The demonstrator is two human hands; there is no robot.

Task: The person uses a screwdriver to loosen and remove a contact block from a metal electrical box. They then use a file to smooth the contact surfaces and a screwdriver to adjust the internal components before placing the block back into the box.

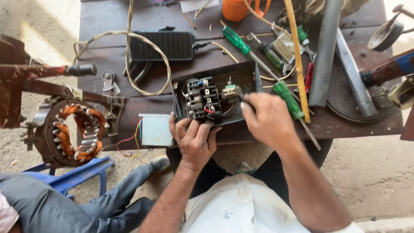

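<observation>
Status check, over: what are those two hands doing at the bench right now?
Left hand grips near edge of open dark switch box. Right hand pinches at small part inside, beside black contact block. Green-handled screwdriver lies just right of the box.

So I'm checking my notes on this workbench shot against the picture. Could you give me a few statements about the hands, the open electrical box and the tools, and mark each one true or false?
1. The left hand grips the near edge of the open dark metal electrical box. True.
2. The right hand rests flat on the wooden table, away from the box. False: it reaches into the box's right side.
3. A green-handled screwdriver lies just right of the right hand. True.
4. The copper-wound motor stator sits inside the box. False: it is off the table's left edge.
</observation>
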